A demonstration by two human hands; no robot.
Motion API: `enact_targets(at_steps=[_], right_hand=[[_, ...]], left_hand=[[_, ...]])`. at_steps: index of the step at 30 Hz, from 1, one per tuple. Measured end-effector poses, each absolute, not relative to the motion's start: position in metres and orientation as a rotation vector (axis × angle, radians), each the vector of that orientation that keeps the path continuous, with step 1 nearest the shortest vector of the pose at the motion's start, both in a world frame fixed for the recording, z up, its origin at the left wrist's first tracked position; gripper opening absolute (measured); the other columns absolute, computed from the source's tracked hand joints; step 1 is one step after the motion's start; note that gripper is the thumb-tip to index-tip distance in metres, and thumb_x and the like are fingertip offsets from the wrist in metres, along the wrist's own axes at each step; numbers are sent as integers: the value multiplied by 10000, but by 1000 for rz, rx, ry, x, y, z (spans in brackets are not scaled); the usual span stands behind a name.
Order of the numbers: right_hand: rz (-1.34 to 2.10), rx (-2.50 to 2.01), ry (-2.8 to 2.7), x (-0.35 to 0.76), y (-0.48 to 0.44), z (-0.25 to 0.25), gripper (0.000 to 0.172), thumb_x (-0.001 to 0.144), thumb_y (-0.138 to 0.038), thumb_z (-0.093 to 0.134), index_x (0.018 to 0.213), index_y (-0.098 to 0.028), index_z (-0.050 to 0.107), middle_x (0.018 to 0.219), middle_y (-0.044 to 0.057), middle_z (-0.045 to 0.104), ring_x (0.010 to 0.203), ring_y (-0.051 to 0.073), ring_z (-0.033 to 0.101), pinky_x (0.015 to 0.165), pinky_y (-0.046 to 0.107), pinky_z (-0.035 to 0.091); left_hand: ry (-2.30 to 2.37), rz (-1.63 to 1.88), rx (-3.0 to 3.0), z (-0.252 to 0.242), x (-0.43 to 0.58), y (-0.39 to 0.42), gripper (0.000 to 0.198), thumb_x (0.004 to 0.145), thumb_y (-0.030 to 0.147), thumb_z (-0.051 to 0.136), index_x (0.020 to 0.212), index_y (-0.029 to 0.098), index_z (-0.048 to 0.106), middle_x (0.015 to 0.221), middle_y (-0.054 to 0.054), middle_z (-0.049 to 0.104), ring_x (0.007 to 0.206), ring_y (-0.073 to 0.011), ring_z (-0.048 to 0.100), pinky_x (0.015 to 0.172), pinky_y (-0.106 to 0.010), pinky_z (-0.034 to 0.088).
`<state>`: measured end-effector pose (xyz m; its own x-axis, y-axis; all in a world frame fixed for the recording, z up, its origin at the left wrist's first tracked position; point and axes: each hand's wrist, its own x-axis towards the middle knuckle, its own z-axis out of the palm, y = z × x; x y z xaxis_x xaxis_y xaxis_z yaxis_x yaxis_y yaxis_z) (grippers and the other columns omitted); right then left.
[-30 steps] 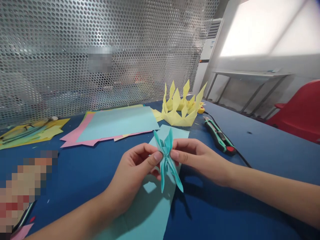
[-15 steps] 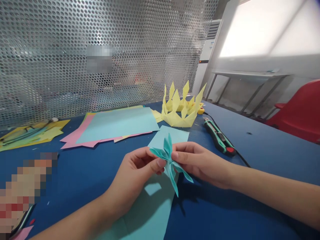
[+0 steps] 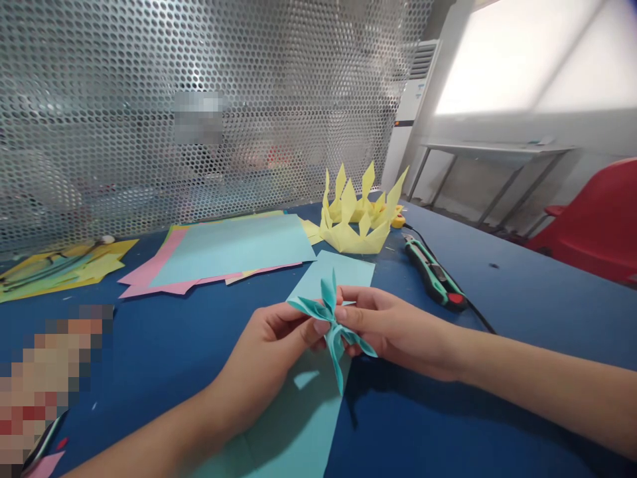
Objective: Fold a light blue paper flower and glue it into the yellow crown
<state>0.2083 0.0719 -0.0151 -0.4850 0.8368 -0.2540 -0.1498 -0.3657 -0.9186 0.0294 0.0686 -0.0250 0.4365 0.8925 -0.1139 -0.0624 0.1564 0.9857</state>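
Note:
A small teal folded paper piece [image 3: 332, 324] with pointed strips spreading out is pinched at its middle between both hands, just above the blue table. My left hand [image 3: 271, 362] grips it from the left with thumb and fingers closed. My right hand [image 3: 393, 325] grips it from the right, fingers pressed together. Under the hands lies a long light teal sheet [image 3: 298, 411] with a small cut-out hole.
A yellow folded paper crown [image 3: 359, 219] stands behind. A green utility knife [image 3: 434, 273] lies to the right. A stack of teal, pink and yellow sheets [image 3: 219, 255] lies at left centre, more yellow paper [image 3: 60, 265] far left. A perforated metal screen [image 3: 199, 99] closes the back.
The teal folded piece has turned in my fingers from nearly upright to spread sideways, its points fanning out. Both hands shifted slightly left and stayed pinched on it.

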Motion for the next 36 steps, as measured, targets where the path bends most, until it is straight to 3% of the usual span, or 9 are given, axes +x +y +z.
enact_targets(at_steps=[6, 12, 18, 25, 30, 36], right_hand=[[1585, -1052, -1373, 207, 70, -17, 366, 696, -460, 798, 704, -183, 558, 647, -58, 475, 604, 85, 392, 559, 223, 325], [1222, -1106, -1488, 210, 69, -14, 244, 754, -378, 758, 694, -199, 602, 674, -46, 522, 640, 112, 429, 599, 265, 339], [1019, -1173, -1621, 209, 65, -14, 95, 745, -299, 762, 743, -223, 704, 726, -24, 622, 715, 140, 509, 670, 292, 372], [1111, -1223, -1553, 211, 69, -17, 204, 747, -380, 745, 814, -199, 679, 704, -7, 614, 654, 141, 511, 595, 280, 404], [1146, -1208, -1576, 210, 67, -15, 137, 751, -317, 735, 728, -194, 678, 688, -10, 623, 641, 123, 495, 591, 264, 395], [1179, -1196, -1560, 209, 62, -11, 147, 751, -322, 731, 799, -193, 677, 731, -2, 645, 674, 137, 545, 612, 265, 443]], left_hand=[[955, 902, 1151, -29, 28, 71, 225, 751, 427, 760, 686, 215, 723, 650, 14, 589, 663, -129, 507, 669, -258, 403], [958, 1027, 1043, -31, 29, 77, 234, 696, 463, 805, 722, 241, 735, 680, 37, 626, 682, -94, 530, 676, -201, 433], [938, 1052, 1065, -31, 29, 76, 129, 699, 365, 820, 724, 251, 765, 692, 32, 687, 717, -95, 573, 731, -189, 454], [963, 1025, 1139, -29, 28, 72, 101, 753, 290, 758, 669, 235, 747, 687, 18, 671, 705, -105, 544, 674, -198, 425], [1010, 1054, 1207, -25, 29, 71, 161, 775, 232, 717, 613, 235, 713, 728, 26, 611, 698, -101, 528, 640, -193, 424], [1083, 1110, 1284, -14, 31, 67, 240, 745, 213, 711, 508, 209, 679, 854, -2, 556, 640, -99, 506, 512, -205, 404]])
